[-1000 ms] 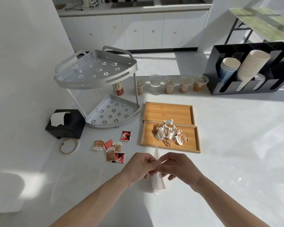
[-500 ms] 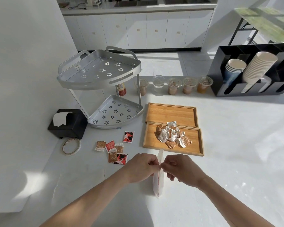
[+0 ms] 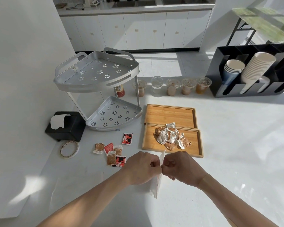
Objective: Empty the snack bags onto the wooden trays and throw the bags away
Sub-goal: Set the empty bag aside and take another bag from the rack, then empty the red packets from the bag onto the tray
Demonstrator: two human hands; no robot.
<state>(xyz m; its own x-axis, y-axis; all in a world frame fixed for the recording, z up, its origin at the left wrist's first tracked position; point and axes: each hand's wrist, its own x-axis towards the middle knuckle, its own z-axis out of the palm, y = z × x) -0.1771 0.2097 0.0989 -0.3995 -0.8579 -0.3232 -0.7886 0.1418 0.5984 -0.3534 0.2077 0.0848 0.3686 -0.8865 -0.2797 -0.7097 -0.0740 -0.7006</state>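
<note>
My left hand [image 3: 142, 167] and my right hand [image 3: 181, 167] both pinch the top edge of a white snack bag [image 3: 156, 185] with a red stripe, held edge-on above the white counter. It hangs just in front of the near wooden tray [image 3: 147, 143], which carries a pile of small wrapped snacks [image 3: 171, 136]. The far wooden tray [image 3: 170, 115] is bare. Several small snack packets [image 3: 112, 153], brown and red, lie on the counter left of my hands.
A two-tier metal corner rack [image 3: 103, 89] stands at the left, with a black tissue box [image 3: 66, 126] and a tape roll [image 3: 69, 149] near it. Lidded drink cups [image 3: 172, 86] line the back. A black cup holder [image 3: 252, 71] sits at the right.
My hands have closed tighter together on the bag's top. The bag has turned from face-on to edge-on.
</note>
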